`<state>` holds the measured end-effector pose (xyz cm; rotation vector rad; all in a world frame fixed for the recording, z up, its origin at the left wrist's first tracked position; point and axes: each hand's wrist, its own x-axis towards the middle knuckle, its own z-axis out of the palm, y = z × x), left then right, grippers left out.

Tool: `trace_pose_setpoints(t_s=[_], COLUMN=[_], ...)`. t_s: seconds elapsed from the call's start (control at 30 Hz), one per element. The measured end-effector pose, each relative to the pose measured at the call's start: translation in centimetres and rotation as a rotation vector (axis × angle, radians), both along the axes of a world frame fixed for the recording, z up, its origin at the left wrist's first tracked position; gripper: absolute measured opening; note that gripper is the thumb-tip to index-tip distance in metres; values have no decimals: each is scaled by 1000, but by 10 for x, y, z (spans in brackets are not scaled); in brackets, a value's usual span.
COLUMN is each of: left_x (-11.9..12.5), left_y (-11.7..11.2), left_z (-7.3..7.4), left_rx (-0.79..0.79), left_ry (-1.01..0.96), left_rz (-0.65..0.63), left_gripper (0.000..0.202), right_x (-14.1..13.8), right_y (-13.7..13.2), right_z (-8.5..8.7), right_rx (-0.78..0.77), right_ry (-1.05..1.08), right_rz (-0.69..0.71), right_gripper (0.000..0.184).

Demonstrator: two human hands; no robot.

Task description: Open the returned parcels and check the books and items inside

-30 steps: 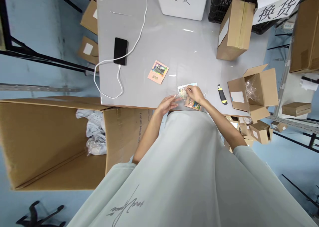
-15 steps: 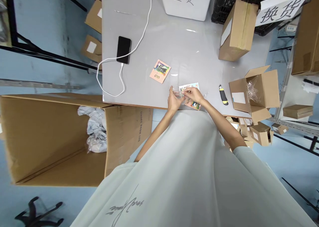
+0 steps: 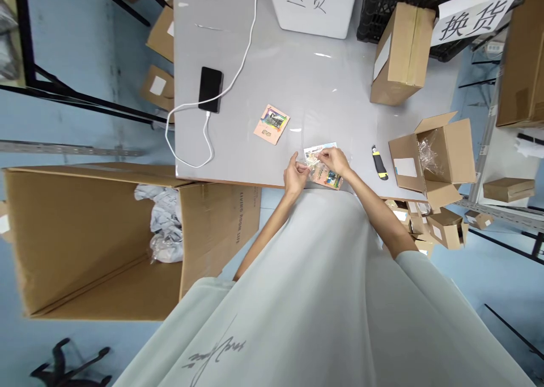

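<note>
My left hand (image 3: 296, 175) is at the table's front edge, its fingers closed on the left side of a clear plastic bag (image 3: 314, 159). To its right, my right hand (image 3: 334, 161) pinches the same thin plastic between thumb and fingertips. Under and between the hands lies a colourful printed card (image 3: 327, 177), pale at the top and pink-orange below, partly covered by the fingers and the shiny film. Whether it is inside the bag I cannot tell. A second pink card (image 3: 272, 124) with a dark picture lies flat to the upper left, apart from both hands.
A black phone (image 3: 210, 89) on a white cable lies left. Right are a yellow-black box cutter (image 3: 379, 163), an open small carton (image 3: 457, 152) and a closed box (image 3: 402, 52). A white bin (image 3: 314, 21) stands behind. A large open carton (image 3: 221, 228) sits below the left edge.
My hands have moved slightly apart: the right fingertips have shifted right along the plastic, uncovering more of the pale card top. The pink card on the left stays put.
</note>
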<state>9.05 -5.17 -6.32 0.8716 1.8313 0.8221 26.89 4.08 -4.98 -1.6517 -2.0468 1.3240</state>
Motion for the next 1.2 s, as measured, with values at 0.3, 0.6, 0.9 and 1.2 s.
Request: trace_pose_setpoints(t_s=[0.3,0.6,0.9,1.2], left_x=[-4,5,9,4], left_y=[-5,-5,-3,-14], left_z=[2,7,-1,-17], left_rx=[-23,8,21,20], left_ry=[34,-19,-49,-163], left_rz=[75,97,60,216], left_gripper=[78,83,70,80], right_x=[-21,-19,-10,3], right_y=[-11,-17,-13,-15], right_z=[-4,2,1,-8], right_rx=[5,146,159,117], right_ry=[-11,-216,-218,-61], right_rz=[-81,19,-6,54], right_gripper=[40,45,58,49])
